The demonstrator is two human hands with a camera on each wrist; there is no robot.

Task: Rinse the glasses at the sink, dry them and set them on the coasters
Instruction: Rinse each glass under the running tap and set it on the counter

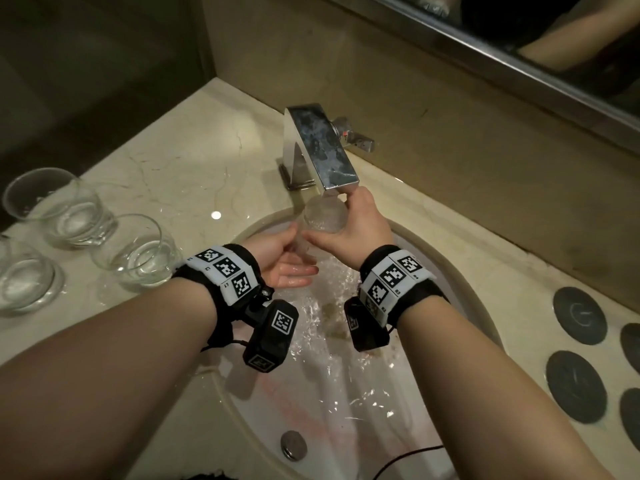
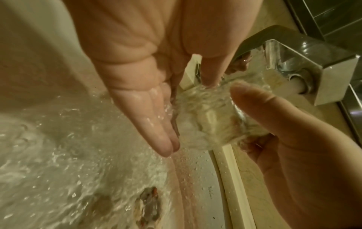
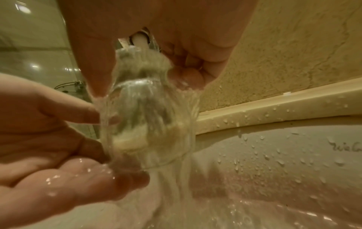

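Note:
A clear glass (image 1: 325, 216) (image 2: 211, 117) (image 3: 149, 120) is held under the chrome tap's spout (image 1: 318, 150), and water runs over it into the basin. My right hand (image 1: 358, 218) grips it, thumb (image 2: 254, 102) on the near side and fingers curled round the far side. My left hand (image 1: 292, 266) (image 2: 141, 100) is open just left of and below the glass, palm up and wet. Its fingertips (image 3: 125, 178) touch the glass's lower edge. Three more clear glasses (image 1: 65, 209) (image 1: 138, 254) (image 1: 24, 275) stand on the left counter. Dark round coasters (image 1: 580, 320) (image 1: 576, 386) lie on the right counter.
The white oval sink (image 1: 446, 282) is wet, with water streaming toward the drain plug (image 1: 293, 445). The tap's handle (image 1: 356, 138) sticks out to the right behind the spout. A marble counter (image 1: 180, 161) surrounds the basin. A mirror (image 1: 519, 29) hangs on the back wall.

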